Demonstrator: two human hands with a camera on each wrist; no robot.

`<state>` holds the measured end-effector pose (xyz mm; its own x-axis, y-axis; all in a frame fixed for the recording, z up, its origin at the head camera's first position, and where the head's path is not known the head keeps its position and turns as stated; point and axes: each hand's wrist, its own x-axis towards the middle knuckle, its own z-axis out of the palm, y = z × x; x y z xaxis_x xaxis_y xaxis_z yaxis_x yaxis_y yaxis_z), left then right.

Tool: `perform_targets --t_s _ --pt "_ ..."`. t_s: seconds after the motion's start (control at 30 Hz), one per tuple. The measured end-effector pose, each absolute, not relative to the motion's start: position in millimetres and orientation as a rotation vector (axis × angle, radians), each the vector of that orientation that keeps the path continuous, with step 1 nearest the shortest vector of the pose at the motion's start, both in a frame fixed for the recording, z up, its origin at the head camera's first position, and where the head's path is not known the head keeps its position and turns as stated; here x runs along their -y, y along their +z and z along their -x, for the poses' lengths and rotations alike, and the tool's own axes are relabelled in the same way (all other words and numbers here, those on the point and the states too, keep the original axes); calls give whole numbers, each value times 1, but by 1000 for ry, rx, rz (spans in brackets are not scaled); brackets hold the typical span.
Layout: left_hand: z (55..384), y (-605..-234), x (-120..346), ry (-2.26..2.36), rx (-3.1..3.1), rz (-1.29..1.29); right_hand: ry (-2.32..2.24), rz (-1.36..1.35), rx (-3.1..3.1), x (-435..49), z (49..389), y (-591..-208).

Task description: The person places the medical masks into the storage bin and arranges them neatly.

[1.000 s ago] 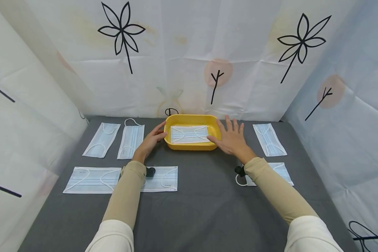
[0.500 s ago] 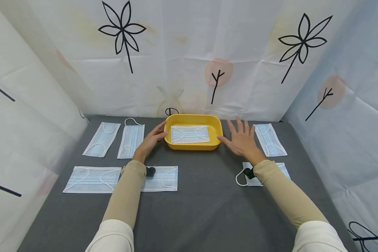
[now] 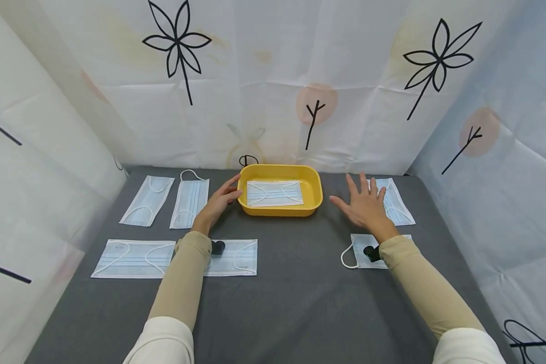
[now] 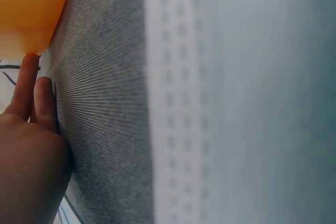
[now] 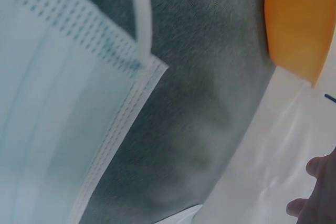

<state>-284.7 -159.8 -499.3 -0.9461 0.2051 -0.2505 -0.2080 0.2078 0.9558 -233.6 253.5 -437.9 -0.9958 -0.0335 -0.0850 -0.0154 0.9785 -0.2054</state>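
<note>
A yellow tray (image 3: 275, 212) stands at the back middle of the grey table, with a pale blue face mask (image 3: 275, 193) lying flat inside. My left hand (image 3: 216, 205) touches the tray's left end; in the left wrist view a straight finger (image 4: 25, 85) reaches the tray wall (image 4: 31, 9). To the right of the tray, apart from it, is my right hand (image 3: 364, 205), fingers spread and holding nothing. Its fingers overlap a far-right mask (image 3: 399, 212) in the head view. Under my right wrist a nearer mask (image 3: 361, 247) is partly hidden.
Two masks (image 3: 146, 201) lie left of my left hand. Nearer, a mask (image 3: 132, 259) and another mask (image 3: 236, 258) lie on either side of my left forearm, which covers part of them. White printed cloth walls (image 3: 273, 101) enclose the table's back and sides.
My right hand has moved off the tray's right end and away to the right, fingers still spread. The left hand has stayed at the tray's left end.
</note>
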Motion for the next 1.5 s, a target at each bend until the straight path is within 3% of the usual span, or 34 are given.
perform_targets --t_s 0.3,0.63,1.0,1.5 --pt "278 -473 160 1764 -2112 14 -334 -16 -3041 -279 227 -443" --pt "281 -495 158 1788 -2165 -4 -390 -78 -3029 -310 212 -451" --pt "271 -465 158 1765 -2110 17 -457 -152 -2998 -342 199 -461" --pt "281 -495 160 1778 -2192 1 -673 -285 -2883 -370 187 -468"
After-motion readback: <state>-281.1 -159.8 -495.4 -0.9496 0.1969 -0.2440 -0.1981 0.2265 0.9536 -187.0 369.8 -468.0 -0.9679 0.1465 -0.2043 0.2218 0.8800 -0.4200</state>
